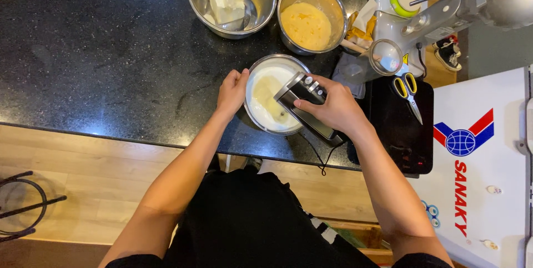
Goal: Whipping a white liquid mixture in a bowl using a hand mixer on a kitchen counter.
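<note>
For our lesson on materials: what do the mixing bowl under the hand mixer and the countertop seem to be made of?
Mixing bowl: likely stainless steel, shiny, its silver rim reflects light. Countertop: probably polished granite or similar stone, black with fine pale speckles and a soft sheen. Hand mixer: dark and silver casing, plastic or metal unclear.

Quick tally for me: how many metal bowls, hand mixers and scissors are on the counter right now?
Metal bowls: 3 (white blocks, yellow batter, pale cream)
Hand mixers: 1, held in the right hand
Scissors: 1
Total: 5
</note>
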